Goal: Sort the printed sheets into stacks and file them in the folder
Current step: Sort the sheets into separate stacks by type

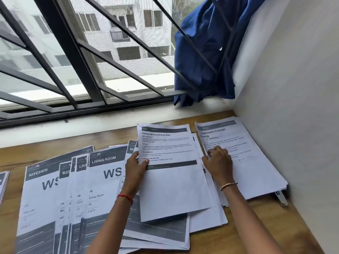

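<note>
My left hand (135,167) grips the left edge of a printed sheet (172,173) headed "Pre-wash Sorting and Quick Wash" and holds it tilted above the middle pile of papers (207,219). My right hand (218,162) rests with curled fingers on the left edge of the right stack (256,162), whose top sheet reads "Bathroom Counter". Fanned cover sheets marked "KITCHEN" (40,187) and "LIVING ROOM" (102,173) overlap on the left of the wooden table (247,231). No folder shows clearly.
A white wall (293,107) closes the table's right side, right next to the right stack. A barred window (82,61) and white sill run along the back, with a blue cloth (205,52) hung on the bars. Another paper edge (3,182) shows at far left.
</note>
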